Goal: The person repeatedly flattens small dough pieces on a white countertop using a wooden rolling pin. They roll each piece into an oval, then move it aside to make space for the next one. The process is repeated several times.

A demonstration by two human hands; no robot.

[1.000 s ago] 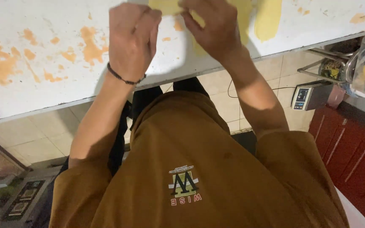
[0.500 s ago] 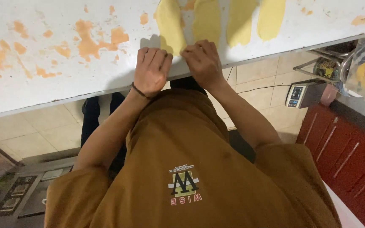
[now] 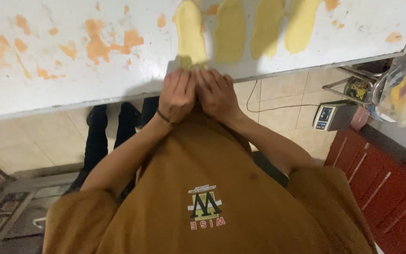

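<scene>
Brown short-sleeved shirt, chest emblem; thin dark band on left wrist.

A small food-making kitchen or workshop. Just beyond the hands (image 3: pixel 198 94) runs a white counter (image 3: pixel 71 94) smeared with orange stains, carrying flattened strips of yellow dough (image 3: pixel 231 30). Below lies a beige tiled floor (image 3: pixel 34 141), with a digital scale (image 3: pixel 332 117) and red cabinets (image 3: pixel 381 183) off to their right.

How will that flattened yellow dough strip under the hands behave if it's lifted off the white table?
The dough strip looks thin and long, so it would probably droop and stretch rather than stay stiff. Its near end is bunched under the left hand and right hand, which suggests it is soft. It lies flat on the white table, so it may stick and tear.
</scene>
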